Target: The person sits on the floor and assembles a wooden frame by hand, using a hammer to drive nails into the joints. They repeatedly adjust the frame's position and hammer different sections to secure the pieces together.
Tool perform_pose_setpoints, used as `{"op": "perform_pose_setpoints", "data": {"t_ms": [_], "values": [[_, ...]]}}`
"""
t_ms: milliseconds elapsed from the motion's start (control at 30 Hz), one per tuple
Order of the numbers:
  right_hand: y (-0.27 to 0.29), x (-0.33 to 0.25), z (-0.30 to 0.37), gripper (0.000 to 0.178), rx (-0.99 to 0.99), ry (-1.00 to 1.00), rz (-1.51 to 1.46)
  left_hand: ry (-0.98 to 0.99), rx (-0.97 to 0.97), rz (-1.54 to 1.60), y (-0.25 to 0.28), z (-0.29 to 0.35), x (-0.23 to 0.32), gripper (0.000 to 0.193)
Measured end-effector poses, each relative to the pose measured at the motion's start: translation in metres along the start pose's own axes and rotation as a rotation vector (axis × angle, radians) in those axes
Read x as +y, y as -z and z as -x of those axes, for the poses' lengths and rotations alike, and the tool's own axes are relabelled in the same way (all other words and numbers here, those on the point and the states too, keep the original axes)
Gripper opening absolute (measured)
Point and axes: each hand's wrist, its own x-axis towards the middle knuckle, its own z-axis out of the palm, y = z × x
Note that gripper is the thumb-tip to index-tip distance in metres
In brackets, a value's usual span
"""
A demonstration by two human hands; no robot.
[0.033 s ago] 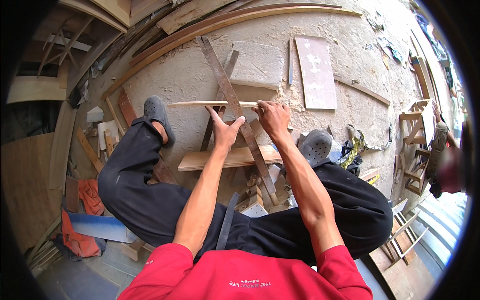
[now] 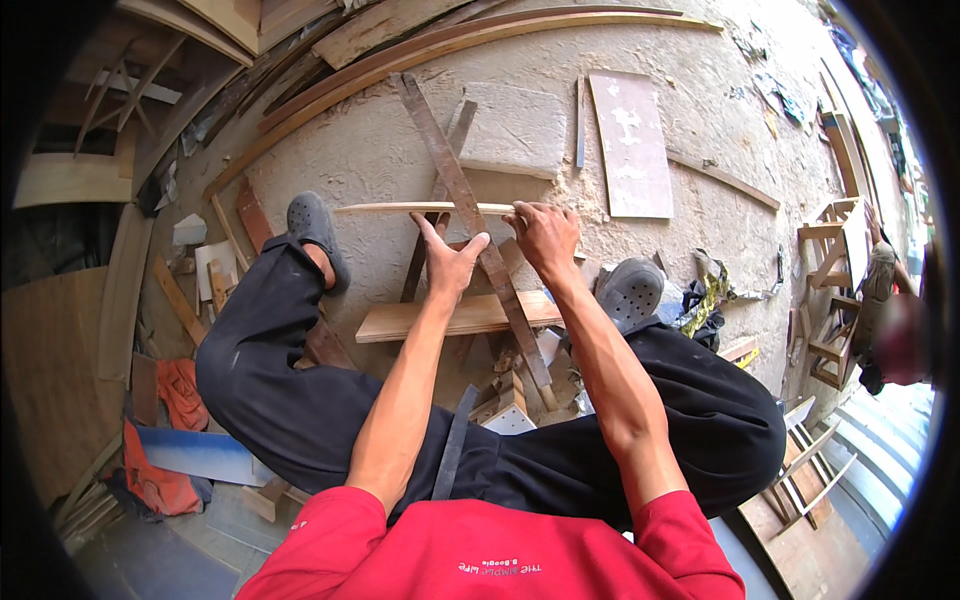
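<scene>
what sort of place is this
Probably a woodworking workshop: long boards lie along the floor's edge, what looks like sawdust is scattered beside a pale block, and a stool-like wooden frame stands at the right.

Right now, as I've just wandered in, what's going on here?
A person in a red T-shirt is handling a thin, pale wooden strip. Their right hand holds its right end, while their left hand, thumb and forefinger spread, is by the dark wooden bar that crosses the strip. The strip's far end lies close to the left grey clog; whether they touch is unclear. A wooden plank lies between the legs.
</scene>
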Motion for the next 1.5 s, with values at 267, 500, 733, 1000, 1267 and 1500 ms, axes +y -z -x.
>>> {"op": "perform_pose_setpoints", "data": {"t_ms": [267, 500, 733, 1000, 1267, 1500], "values": [[0.001, -0.004, 0.005, 0.025, -0.029, -0.028, 0.077, 0.064, 0.004, -0.005, -0.002, 0.007, 0.016, 0.122], [0.000, -0.004, 0.003, 0.023, 0.006, -0.024, 0.016, 0.039, -0.023, 0.021, -0.001, 0.001, 0.001, 0.119], [-0.001, -0.003, 0.004, 0.024, 0.014, -0.024, 0.018, 0.041, -0.041, 0.060, -0.003, 0.002, 0.003, 0.120], [0.002, -0.005, 0.003, 0.025, 0.004, -0.022, 0.015, 0.048, -0.045, 0.039, -0.003, 0.002, 0.002, 0.120], [-0.001, -0.004, 0.003, 0.026, 0.012, -0.020, 0.001, 0.136, -0.018, 0.095, -0.006, 0.005, 0.000, 0.111], [-0.005, 0.000, 0.002, 0.027, -0.021, -0.022, 0.004, 0.105, 0.016, 0.012, -0.009, 0.009, -0.005, 0.107]]}}
